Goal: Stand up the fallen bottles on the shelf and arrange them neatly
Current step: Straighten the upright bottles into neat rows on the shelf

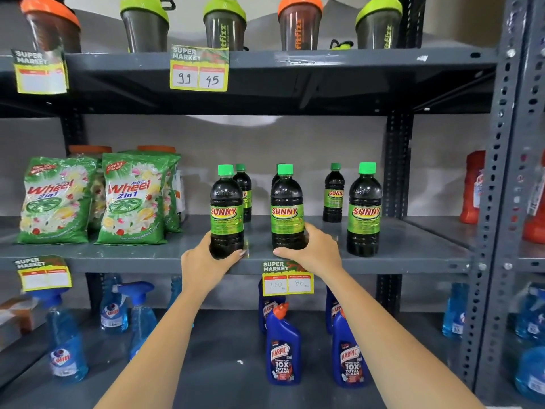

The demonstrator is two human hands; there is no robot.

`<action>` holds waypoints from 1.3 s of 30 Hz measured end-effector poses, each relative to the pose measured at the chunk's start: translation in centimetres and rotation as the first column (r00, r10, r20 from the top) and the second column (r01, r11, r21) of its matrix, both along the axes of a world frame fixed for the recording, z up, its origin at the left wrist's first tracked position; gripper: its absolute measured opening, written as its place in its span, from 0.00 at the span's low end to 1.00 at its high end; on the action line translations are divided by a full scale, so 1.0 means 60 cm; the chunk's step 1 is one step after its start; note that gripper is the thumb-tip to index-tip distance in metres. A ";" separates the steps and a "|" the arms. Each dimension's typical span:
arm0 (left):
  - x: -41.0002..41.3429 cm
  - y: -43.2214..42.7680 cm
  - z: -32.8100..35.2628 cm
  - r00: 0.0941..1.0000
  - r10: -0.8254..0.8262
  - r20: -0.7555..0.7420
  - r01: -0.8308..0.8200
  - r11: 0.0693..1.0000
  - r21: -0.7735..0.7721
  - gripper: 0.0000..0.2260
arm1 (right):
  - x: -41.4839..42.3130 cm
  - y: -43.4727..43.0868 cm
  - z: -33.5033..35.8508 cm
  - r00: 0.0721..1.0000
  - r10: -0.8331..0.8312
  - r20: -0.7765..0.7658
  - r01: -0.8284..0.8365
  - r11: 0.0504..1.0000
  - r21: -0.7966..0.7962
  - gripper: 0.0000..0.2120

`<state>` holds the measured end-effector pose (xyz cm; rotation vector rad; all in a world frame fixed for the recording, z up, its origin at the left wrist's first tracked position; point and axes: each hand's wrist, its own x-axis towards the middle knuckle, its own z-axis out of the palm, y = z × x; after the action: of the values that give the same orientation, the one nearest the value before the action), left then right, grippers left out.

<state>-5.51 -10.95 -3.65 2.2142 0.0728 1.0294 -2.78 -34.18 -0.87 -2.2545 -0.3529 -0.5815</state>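
Dark Sunny bottles with green caps stand upright on the grey middle shelf (413, 246). My left hand (206, 261) grips the base of the front left bottle (226, 208). My right hand (312, 249) wraps the base of the front middle bottle (286, 205). A third front bottle (364, 208) stands free to the right. Three smaller-looking bottles stand behind: one (244, 187) behind the left bottle, one mostly hidden behind the middle bottle, one (333, 191) at the back right. No bottle lies on its side.
Green Wheel detergent bags (132, 199) fill the shelf's left part. Shaker cups (224, 25) line the shelf above. Blue Harpic bottles (283, 346) and spray bottles (66, 343) stand below. A price tag (287, 280) hangs on the shelf edge. Red bottles (472, 187) stand in the bay to the right.
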 end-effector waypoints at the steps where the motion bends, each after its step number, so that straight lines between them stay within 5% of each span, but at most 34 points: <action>1: -0.001 0.000 0.000 1.000 -0.001 -0.010 0.001 1.000 -0.001 0.27 | 0.001 0.000 -0.001 1.000 0.001 -0.001 -0.001 1.000 -0.003 0.34; 5: -0.002 0.002 0.003 0.999 -0.019 -0.043 0.020 1.000 0.012 0.28 | 0.001 0.001 -0.005 1.000 -0.007 -0.011 0.007 1.000 -0.015 0.37; 8: -0.002 0.003 0.000 0.997 -0.037 -0.069 0.039 0.999 0.027 0.35 | -0.014 0.000 -0.003 1.000 -0.001 -0.027 0.002 0.998 0.064 0.54; 11: -0.015 -0.016 -0.013 0.991 0.055 0.121 -0.052 0.998 -0.031 0.39 | -0.039 -0.016 -0.016 0.955 -0.056 0.293 -0.047 0.941 0.335 0.53; 14: -0.035 -0.072 -0.014 0.891 0.061 0.449 -0.052 0.998 -0.033 0.18 | -0.045 -0.061 -0.038 0.737 -0.361 0.572 0.032 0.863 0.504 0.41; 17: -0.044 -0.140 -0.003 0.921 -0.130 0.367 0.145 0.989 -0.013 0.17 | -0.024 -0.116 -0.043 0.770 -0.456 0.446 0.196 0.835 0.514 0.46; 20: -0.021 -0.173 -0.003 0.972 -0.178 0.155 0.192 0.978 -0.082 0.35 | -0.008 -0.142 -0.043 0.887 -0.398 0.234 0.279 0.865 0.417 0.51; 23: 0.005 -0.178 0.000 0.992 -0.121 -0.020 0.117 0.983 -0.141 0.46 | 0.000 -0.150 -0.048 0.880 -0.403 0.251 0.297 0.880 0.370 0.42; 29: 0.011 -0.184 0.000 0.996 -0.067 0.054 0.071 0.994 -0.083 0.22 | -0.002 -0.155 -0.047 0.881 -0.384 0.277 0.278 0.894 0.352 0.27; 39: 0.006 -0.181 -0.002 0.994 -0.077 0.073 0.081 0.995 -0.063 0.20 | -0.007 -0.175 -0.042 0.921 -0.286 0.266 0.206 0.934 0.290 0.26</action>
<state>-5.13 -21.79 -3.74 2.1028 -0.0123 1.0452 -3.23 -44.67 -3.36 -1.9697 -0.1289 -1.0545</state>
